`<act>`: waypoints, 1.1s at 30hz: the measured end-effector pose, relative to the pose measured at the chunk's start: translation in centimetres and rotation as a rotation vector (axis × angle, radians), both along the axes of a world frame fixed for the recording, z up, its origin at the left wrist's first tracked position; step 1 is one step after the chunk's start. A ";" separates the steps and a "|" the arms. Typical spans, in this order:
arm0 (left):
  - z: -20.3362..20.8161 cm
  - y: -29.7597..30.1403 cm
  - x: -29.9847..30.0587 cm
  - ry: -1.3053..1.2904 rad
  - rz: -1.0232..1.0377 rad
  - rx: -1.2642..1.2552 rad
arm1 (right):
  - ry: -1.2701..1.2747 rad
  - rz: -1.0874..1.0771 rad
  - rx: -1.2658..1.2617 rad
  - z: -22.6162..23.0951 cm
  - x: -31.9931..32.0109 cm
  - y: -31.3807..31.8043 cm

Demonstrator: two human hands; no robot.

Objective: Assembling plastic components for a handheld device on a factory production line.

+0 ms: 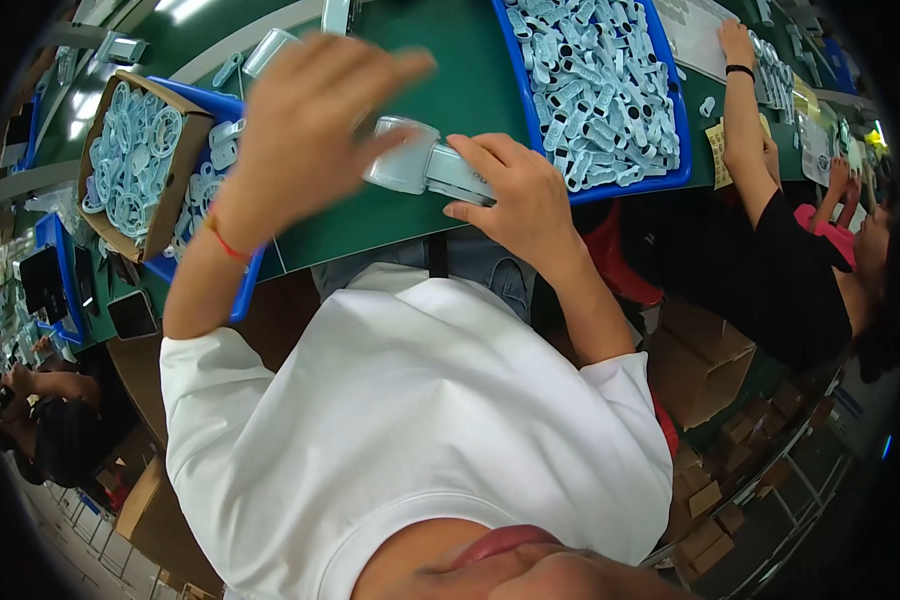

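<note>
My right hand [520,190] is closed around the narrow end of a pale blue plastic housing [400,158]. Its broad, translucent-looking end points left, above the green table [345,225]. My left hand [315,125] is raised at the left of the housing, blurred by motion. Its thumb and a finger stretch apart to the right, and nothing shows between them. The thumb passes close to the housing's broad end; whether it touches cannot be made out.
A blue tray [688,150] heaped with small pale blue parts lies right of my hands. At left, a cardboard box [192,140] of ring-shaped parts rests over another blue tray [245,292]. A dark phone [133,314] lies nearby. A co-worker's arm [748,130] reaches in at right.
</note>
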State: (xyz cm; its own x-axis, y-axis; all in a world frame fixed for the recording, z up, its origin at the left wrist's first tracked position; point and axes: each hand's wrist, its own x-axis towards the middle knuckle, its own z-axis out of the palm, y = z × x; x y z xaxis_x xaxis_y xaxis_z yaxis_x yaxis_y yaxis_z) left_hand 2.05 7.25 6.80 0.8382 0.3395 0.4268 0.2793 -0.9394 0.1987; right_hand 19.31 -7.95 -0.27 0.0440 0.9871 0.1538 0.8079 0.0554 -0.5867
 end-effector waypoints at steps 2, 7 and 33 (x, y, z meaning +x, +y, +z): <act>-3.1 -4.9 0.2 0.083 -0.032 0.001 | -0.112 0.086 0.027 -1.0 -0.3 0.4; -9.5 -6.9 0.0 0.048 0.148 0.056 | -0.053 0.106 0.073 -3.0 -0.8 -0.5; -10.7 -5.9 0.3 -0.031 0.067 0.055 | -0.030 0.025 0.271 -5.6 -1.1 -0.9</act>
